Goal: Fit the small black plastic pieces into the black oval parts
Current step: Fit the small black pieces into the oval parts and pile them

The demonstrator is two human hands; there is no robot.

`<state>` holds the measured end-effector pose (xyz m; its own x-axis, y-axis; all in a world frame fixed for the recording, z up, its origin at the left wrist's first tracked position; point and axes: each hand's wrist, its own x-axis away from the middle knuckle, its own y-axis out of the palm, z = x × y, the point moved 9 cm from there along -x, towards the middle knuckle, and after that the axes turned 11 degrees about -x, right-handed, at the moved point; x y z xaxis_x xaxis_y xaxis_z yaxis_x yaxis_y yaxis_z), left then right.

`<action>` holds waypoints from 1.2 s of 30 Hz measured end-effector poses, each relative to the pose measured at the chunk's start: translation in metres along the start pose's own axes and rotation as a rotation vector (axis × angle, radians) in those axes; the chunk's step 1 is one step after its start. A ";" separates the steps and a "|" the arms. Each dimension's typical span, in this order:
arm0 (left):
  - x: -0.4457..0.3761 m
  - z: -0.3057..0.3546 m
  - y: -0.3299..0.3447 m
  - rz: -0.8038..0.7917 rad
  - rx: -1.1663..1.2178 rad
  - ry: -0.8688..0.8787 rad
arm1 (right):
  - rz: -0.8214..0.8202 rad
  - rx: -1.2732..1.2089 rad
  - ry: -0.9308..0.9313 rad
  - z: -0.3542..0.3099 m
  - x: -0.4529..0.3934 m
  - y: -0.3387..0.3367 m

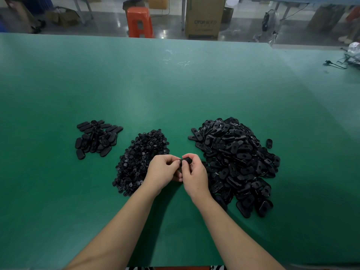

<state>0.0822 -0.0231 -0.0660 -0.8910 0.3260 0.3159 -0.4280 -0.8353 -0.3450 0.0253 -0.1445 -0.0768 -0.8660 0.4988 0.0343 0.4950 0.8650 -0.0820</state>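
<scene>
My left hand [162,171] and my right hand [193,173] meet over the green table [175,90], between two heaps. Both pinch one black oval part [185,161] with curled fingers; most of it is hidden by my fingertips. A heap of small black plastic pieces [140,160] lies just left of my hands. A large heap of black oval parts [235,164] lies to the right. A smaller group of oval parts [96,138] sits at the left. Whether a small piece is in my fingers is hidden.
One stray oval part [269,143] lies right of the big heap. Black cables [339,64] lie at the table's far right. Beyond the far edge stand an orange stool [139,22] and a cardboard box [203,18].
</scene>
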 end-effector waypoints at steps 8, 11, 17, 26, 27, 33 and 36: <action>0.000 0.005 -0.002 0.009 0.019 -0.012 | -0.011 -0.006 -0.009 0.000 -0.003 -0.002; 0.000 0.006 -0.002 0.014 0.028 -0.015 | -0.015 -0.013 0.011 0.002 -0.003 -0.001; -0.001 0.003 -0.001 0.002 0.034 -0.033 | -0.020 -0.009 0.031 0.002 -0.004 -0.002; -0.003 -0.008 0.001 -0.072 0.127 -0.110 | -0.059 0.068 -0.007 0.001 -0.001 0.002; -0.003 -0.009 0.001 -0.071 0.124 -0.107 | -0.062 0.070 -0.010 0.001 -0.001 0.003; -0.004 -0.007 -0.001 0.004 0.061 -0.079 | -0.050 0.064 0.005 0.001 -0.001 0.002; -0.004 -0.006 -0.002 0.028 0.037 -0.068 | -0.054 0.058 0.014 0.002 0.000 0.003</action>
<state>0.0855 -0.0203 -0.0720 -0.8898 0.2721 0.3664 -0.3957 -0.8599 -0.3225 0.0267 -0.1426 -0.0786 -0.8901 0.4527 0.0537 0.4424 0.8862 -0.1375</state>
